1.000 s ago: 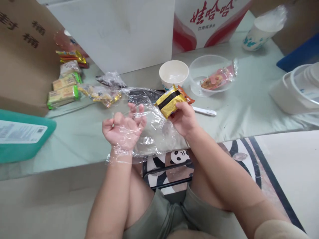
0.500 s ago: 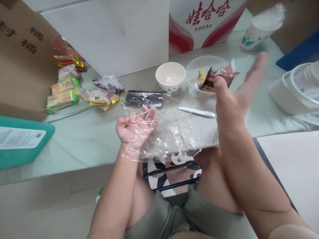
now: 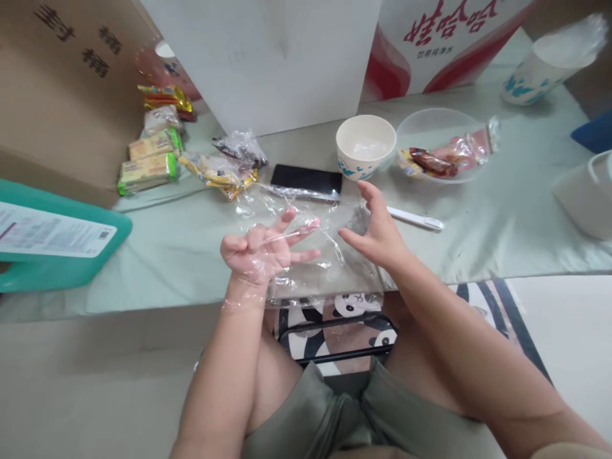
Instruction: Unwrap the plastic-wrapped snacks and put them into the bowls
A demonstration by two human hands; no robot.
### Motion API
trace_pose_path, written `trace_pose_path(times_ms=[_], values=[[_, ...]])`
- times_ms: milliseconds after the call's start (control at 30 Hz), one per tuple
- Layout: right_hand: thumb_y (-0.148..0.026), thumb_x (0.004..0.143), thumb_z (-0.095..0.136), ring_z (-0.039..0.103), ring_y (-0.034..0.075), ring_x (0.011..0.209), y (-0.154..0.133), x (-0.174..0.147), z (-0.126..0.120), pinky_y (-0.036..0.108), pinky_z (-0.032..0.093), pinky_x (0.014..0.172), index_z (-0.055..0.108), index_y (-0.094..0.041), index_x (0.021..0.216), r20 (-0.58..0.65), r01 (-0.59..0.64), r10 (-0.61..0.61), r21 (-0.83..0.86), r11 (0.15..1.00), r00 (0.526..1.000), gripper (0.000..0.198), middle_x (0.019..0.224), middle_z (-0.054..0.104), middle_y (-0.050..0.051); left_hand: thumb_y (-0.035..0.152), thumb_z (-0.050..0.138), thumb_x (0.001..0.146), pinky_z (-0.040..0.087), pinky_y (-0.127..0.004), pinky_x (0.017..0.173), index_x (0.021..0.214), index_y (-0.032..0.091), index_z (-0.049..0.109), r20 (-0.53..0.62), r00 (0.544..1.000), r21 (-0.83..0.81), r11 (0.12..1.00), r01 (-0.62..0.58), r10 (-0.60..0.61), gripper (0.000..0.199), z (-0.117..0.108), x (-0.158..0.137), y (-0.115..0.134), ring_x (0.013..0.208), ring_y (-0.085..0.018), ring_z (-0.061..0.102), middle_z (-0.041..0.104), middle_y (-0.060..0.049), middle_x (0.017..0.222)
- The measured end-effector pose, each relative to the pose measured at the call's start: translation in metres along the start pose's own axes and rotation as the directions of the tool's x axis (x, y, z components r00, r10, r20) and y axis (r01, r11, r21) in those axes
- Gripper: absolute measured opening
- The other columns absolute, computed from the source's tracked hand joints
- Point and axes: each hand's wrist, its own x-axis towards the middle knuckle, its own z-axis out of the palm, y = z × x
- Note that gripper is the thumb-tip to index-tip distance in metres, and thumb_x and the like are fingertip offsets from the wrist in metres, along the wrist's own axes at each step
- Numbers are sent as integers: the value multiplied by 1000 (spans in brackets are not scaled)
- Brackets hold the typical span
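A crumpled clear bag (image 3: 329, 271) spreads over the counter's (image 3: 172, 268) near edge and around the left hand (image 3: 261, 255), palm up, three fingers spread; whether its thumb and curled forefinger pinch film, I cannot tell. The right hand (image 3: 380, 236), thumb and fingers apart, is at the bag's right end. Farther from that edge are a phone (image 3: 306, 182) and paper bowl (image 3: 366, 143).

Tablecloth (image 3: 482, 245): pale green, creased
Floor (image 3: 119, 376): pale, dimmer at left
Mat (image 3: 344, 338): panda-printed, dark-bordered, below the tablecloth
Light: soft, even
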Motion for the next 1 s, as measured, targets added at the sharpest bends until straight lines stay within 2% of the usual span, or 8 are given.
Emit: trace_pose_path(times_ms=[167,300,467,533,633,733,833,1000], values=[[-38,78,73,61,29,129,2,2,12,53,49,110,37,-26,148,38,-133,128,175,976,991,80,139,62,15,70,74,41,52,-72,87,51,20,38,-15,993,69,990,120,-119,62,-21,-11,5,125,-57,55,65,-14,103],[-33,78,69,67,26,107,-7,3,12,46,55,94,66,-24,104,83,-84,73,139,987,994,28,114,70,9,71,76,32,53,-71,85,50,22,44,67,980,53,982,182,-185,62,-26,-11,3,121,-57,56,63,-16,93],[-36,82,66,67,21,86,-19,3,-8,44,55,91,60,-24,82,-87,-113,141,270,956,986,13,85,68,3,78,69,43,54,-68,83,49,21,43,-36,996,79,994,79,-77,63,-14,-7,9,120,-54,59,67,-14,97],[-43,83,63,69,23,98,-24,1,-23,44,56,93,60,-27,91,-157,-141,238,466,873,958,18,98,70,4,76,66,51,56,-66,83,51,20,41,-91,996,84,996,24,-17,61,-11,-5,11,121,-51,60,70,-12,103],[-61,86,56,60,26,134,-27,-3,-40,49,53,105,59,-37,118,-74,-166,277,645,746,958,41,141,63,4,70,63,58,58,-64,82,55,21,40,-118,992,78,996,-44,53,55,-12,-1,11,124,-49,61,71,-11,112],[-71,72,73,59,31,138,-23,-8,-38,52,51,108,57,-38,133,147,-254,207,581,774,967,71,153,58,7,72,59,66,59,-61,84,60,22,44,-139,982,105,988,-113,127,52,-14,3,8,128,-46,60,71,-10,119],[-58,70,83,62,33,134,-20,-12,-25,54,50,110,71,-28,112,287,-287,184,375,882,940,53,141,67,10,74,56,71,58,-59,88,61,22,47,-155,974,131,981,-145,165,54,-13,5,8,132,-44,58,70,-7,122],[-41,87,68,73,17,69,-23,-12,-21,36,61,71,67,-23,87,-54,-323,354,296,899,934,18,84,76,2,52,74,63,59,-53,91,62,22,55,-3,997,96,992,-77,77,36,-13,6,14,115,-37,69,74,-7,115]])
